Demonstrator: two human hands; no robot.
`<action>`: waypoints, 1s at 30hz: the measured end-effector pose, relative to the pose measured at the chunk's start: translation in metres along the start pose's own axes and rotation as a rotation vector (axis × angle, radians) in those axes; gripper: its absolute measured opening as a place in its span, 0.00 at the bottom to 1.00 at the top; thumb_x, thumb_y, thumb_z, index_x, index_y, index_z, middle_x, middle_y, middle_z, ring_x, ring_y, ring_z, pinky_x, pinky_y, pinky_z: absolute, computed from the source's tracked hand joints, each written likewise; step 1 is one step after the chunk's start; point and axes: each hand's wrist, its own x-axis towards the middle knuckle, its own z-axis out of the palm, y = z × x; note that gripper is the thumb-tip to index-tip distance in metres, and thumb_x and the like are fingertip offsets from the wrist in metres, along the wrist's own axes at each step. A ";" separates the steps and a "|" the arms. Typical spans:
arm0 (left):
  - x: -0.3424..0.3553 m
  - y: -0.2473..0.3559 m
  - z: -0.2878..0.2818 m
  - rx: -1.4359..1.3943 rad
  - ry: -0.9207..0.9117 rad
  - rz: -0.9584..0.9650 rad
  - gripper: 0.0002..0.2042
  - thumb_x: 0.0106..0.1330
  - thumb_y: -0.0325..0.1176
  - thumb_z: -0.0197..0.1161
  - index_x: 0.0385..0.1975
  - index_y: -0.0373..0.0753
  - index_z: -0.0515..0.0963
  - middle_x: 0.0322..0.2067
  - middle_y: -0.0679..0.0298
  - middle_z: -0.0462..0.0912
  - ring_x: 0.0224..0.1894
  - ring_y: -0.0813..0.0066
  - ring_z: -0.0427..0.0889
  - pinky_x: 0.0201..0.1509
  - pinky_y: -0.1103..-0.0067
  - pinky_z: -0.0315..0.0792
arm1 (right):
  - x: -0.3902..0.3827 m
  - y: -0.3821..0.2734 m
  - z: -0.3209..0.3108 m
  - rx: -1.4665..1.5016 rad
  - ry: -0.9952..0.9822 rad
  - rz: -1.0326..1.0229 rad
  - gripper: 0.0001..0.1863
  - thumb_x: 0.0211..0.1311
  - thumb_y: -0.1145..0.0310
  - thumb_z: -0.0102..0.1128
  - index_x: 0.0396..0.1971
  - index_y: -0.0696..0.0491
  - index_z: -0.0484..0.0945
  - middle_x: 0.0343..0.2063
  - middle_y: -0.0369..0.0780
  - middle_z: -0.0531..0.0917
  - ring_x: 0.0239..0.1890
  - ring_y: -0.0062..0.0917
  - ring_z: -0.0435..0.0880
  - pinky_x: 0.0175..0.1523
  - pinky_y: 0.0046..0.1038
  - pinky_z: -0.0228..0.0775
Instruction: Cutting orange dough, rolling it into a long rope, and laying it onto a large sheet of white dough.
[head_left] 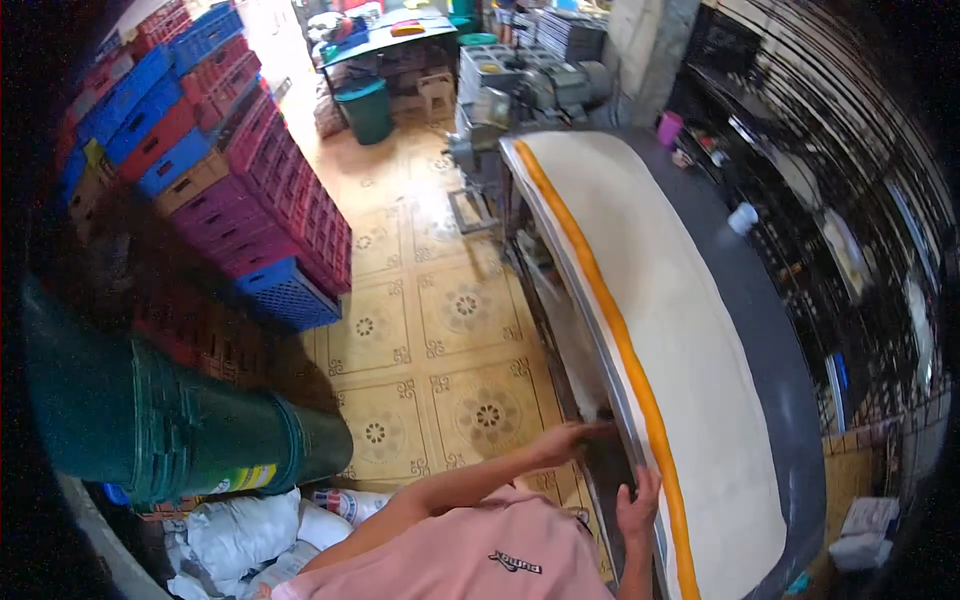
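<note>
A long cream sheet of dough (680,330) lies along a grey table (775,350). An orange strip of filling (610,310) runs down the sheet's left edge. My left hand (568,442) reaches from the lower left to the table's metal side rim (590,330); it is blurred and its grip is unclear. My right hand (638,505) rests flat on the near edge of the dough, fingers spread and fingertips beside the orange strip. Nothing is held in it. My pink shirt (480,555) fills the bottom of the view.
Stacked plastic crates (230,170) in red, blue and purple line the left side of a patterned tile floor (440,330). Nested green buckets (180,420) and white sacks (240,535) lie at the lower left. A machine (520,90) and a green bin (366,108) stand at the far end.
</note>
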 end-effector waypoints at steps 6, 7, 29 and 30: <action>-0.117 -0.220 -0.113 -0.092 0.264 -0.574 0.30 0.70 0.48 0.64 0.67 0.36 0.78 0.58 0.42 0.86 0.60 0.43 0.86 0.63 0.59 0.79 | 0.083 -0.040 0.091 -0.068 -0.297 -0.132 0.29 0.63 0.67 0.70 0.63 0.60 0.78 0.67 0.55 0.75 0.69 0.51 0.75 0.73 0.43 0.72; -0.139 -0.237 -0.132 -0.153 0.365 -0.698 0.30 0.69 0.48 0.64 0.67 0.35 0.79 0.58 0.42 0.86 0.60 0.44 0.86 0.64 0.60 0.79 | 0.101 -0.051 0.103 -0.048 -0.385 -0.132 0.29 0.63 0.66 0.71 0.63 0.61 0.79 0.66 0.55 0.76 0.69 0.51 0.76 0.73 0.43 0.71; -0.172 -0.382 -0.290 -0.752 0.914 -1.315 0.21 0.72 0.39 0.59 0.57 0.32 0.85 0.46 0.49 0.92 0.49 0.52 0.90 0.51 0.63 0.81 | 0.650 -0.451 0.438 -0.406 -1.104 -0.783 0.30 0.68 0.56 0.64 0.65 0.58 0.78 0.55 0.56 0.86 0.60 0.52 0.83 0.67 0.47 0.75; -0.162 -0.394 -0.313 -0.718 0.956 -1.285 0.21 0.72 0.40 0.59 0.57 0.32 0.85 0.46 0.48 0.92 0.50 0.51 0.90 0.52 0.63 0.81 | 0.675 -0.455 0.467 -0.304 -1.057 -0.739 0.31 0.68 0.56 0.64 0.65 0.58 0.78 0.56 0.56 0.85 0.61 0.52 0.83 0.67 0.46 0.76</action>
